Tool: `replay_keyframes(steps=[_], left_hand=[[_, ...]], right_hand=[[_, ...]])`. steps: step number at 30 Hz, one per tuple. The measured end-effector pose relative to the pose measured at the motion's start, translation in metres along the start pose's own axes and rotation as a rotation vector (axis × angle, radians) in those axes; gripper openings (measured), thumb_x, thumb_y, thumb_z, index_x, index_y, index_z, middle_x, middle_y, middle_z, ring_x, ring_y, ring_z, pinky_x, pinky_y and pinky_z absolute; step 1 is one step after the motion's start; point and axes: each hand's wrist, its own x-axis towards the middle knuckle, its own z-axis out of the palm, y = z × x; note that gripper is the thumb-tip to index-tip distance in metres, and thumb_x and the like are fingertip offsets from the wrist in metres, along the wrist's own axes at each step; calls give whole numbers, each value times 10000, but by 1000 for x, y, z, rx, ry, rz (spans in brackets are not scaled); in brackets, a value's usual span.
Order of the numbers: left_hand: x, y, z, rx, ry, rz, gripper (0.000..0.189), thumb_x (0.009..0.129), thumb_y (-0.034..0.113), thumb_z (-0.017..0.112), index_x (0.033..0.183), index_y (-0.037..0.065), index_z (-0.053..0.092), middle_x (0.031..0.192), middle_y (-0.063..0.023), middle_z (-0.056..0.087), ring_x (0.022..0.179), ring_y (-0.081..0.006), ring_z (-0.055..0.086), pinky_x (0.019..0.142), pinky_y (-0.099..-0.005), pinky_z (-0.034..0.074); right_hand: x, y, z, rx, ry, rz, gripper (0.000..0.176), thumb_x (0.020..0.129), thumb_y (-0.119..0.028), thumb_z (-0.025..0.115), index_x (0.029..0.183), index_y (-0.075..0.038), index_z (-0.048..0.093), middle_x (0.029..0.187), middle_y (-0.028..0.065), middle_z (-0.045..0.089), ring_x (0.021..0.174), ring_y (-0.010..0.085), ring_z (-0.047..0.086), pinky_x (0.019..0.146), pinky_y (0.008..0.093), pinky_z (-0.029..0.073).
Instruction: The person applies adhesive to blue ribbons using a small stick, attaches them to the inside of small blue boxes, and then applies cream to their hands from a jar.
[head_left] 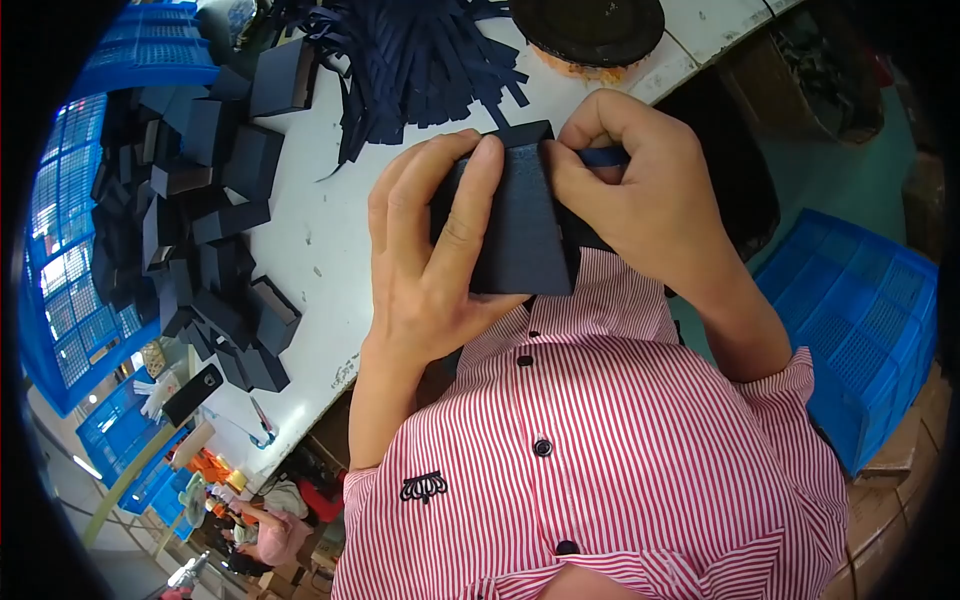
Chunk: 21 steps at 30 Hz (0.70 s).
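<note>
A dark navy box (520, 225) is held up in front of my chest, near the table's front edge. My left hand (430, 240) wraps round its left side, the fingers and thumb pressing on it. At the box's upper right corner, my right hand (640, 180) pinches a short navy ribbon strip (603, 157) between thumb and bent forefinger. Just beyond the box lies a bundle of cut navy ribbon strips (400, 65), and one strip reaches down to the box's top edge.
Many navy boxes (215, 215) are piled on the white table (325, 235) at left. A round black-topped container (590, 30) stands at the back. Blue crates are at left and right (850, 320). Scissors (263, 425) and a phone (192, 395) lie lower left; another person (275, 535) sits beyond.
</note>
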Motion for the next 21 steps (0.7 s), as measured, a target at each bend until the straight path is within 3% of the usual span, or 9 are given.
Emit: replay_keyframes(steps=[3,6,10,14,16,19,21], left_hand=[[0,0,1,11,-45,2,944,468,206,856,1351,35,568,1300,-161,534,1187,-359,519,996,-457,428],[-3,-2,1,-44,-76,-61,975,449,188,863,1363,39,559,1299,-162,533,1184,-360,518,988,-457,436],[-6,-3,2,-160,-53,-166,1008,430,169,869,1376,40,545,1299,-167,529,1177,-369,518,983,-457,442],[-3,-1,-2,-172,-66,-161,1011,429,165,869,1377,39,541,1301,-172,525,1176,-379,516,987,-461,441],[-2,-3,-5,-83,-95,-110,1025,483,260,890,1403,15,512,1330,-192,498,1187,-365,522,995,-440,437],[2,1,-7,-8,-112,-67,1009,519,300,892,1403,1,508,1337,-203,496,1186,-371,524,1006,-449,422],[3,2,-7,16,-111,-51,983,524,289,884,1390,1,518,1331,-202,506,1180,-382,524,1011,-465,412]], right_hand=[[1,6,2,-126,-35,58,202,792,-236,736,862,-51,691,754,95,699,682,244,701,647,333,544],[1,12,2,-126,-67,26,197,843,-228,709,866,-33,688,726,73,680,668,187,680,633,294,517],[6,17,-14,354,-286,102,187,937,-168,639,875,5,675,688,9,594,625,76,547,592,229,432],[4,14,-15,397,-273,106,176,936,-160,634,880,3,670,679,20,595,612,94,551,592,250,442],[3,15,-14,391,-252,77,178,924,-170,646,893,4,671,682,42,609,611,109,568,592,261,449],[2,10,-11,206,-202,45,181,896,-177,669,905,4,673,706,85,637,612,149,601,591,281,463],[3,7,-9,131,-161,47,207,833,-203,702,894,-6,681,751,129,673,640,238,652,602,328,491]])
